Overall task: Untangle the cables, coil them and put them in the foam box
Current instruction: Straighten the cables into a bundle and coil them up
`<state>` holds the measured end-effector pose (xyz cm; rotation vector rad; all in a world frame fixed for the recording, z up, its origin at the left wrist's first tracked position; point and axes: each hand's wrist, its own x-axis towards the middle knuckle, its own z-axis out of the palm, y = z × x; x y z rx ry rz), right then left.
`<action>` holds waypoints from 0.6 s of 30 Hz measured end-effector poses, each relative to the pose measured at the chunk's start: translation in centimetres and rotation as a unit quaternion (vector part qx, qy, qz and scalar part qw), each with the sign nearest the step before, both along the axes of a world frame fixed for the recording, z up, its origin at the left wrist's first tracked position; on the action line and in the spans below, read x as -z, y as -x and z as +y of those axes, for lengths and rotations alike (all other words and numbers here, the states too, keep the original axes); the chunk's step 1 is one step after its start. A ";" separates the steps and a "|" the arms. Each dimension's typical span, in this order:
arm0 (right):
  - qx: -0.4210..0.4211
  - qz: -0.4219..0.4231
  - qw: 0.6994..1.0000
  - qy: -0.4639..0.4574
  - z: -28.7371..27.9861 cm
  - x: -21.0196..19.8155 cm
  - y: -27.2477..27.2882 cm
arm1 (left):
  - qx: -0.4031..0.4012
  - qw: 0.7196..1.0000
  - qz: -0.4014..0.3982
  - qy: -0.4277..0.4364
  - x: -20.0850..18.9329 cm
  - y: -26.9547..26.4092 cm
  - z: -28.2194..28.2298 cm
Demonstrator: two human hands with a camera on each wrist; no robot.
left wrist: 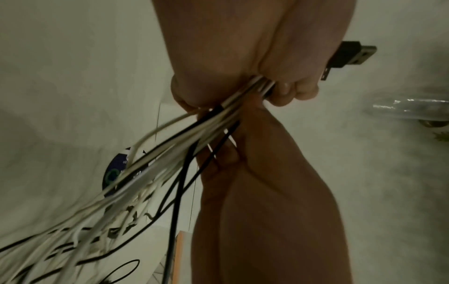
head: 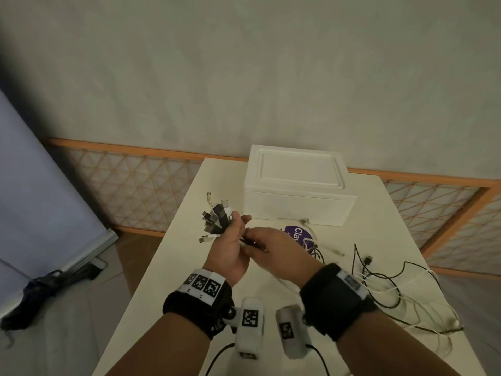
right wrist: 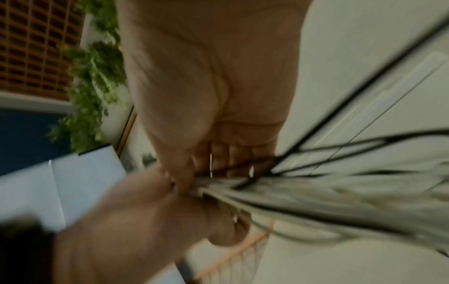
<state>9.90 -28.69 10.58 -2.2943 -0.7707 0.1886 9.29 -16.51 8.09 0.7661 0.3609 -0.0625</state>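
Cables [head: 217,221] are gathered in the left hand [head: 230,248], its fingers curled round the bundle so that the plugs fan out beyond the fingertips; in the head view the right hand [head: 273,253] sits just beside it, fingers closed on the same strands where they leave the left palm, and the loose lengths [head: 393,280] trail away from that hand in loops over the table [head: 271,302]; the foam box [head: 295,185] stands beyond the fingertips of both hands, apart from them, lid on. Seen from the left wrist, white and black cables [left wrist: 184,153] run out of the clenched left hand [left wrist: 243,57] and down across the right hand [left wrist: 255,173], while a black USB plug [left wrist: 350,56] juts past the knuckles. From the right wrist the picture is blurred, yet the right hand [right wrist: 213,96] appears clenched on strands [right wrist: 316,194] that fan away from its fingers, with the left hand [right wrist: 145,211] touching it below. Judging from this, the risk lies in the loops on the table; drawn through the fist together, crossed strands could cinch into a knot, a trailing plug could snag, and the closed lid will need a free hand.
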 end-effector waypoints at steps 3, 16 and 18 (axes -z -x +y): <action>-0.004 -0.026 1.000 -0.008 0.6 0.5 -0.4 | 0.013 1.000 0.001 -0.001 0.3 0.2 0.2; 0.039 -0.076 0.986 0.142 1.3 3.3 0.3 | -0.022 0.999 -0.009 -0.024 1.4 0.8 0.5; 0.074 -0.052 0.978 0.186 -0.9 4.2 0.1 | -0.070 0.997 -0.009 0.009 0.9 0.2 1.9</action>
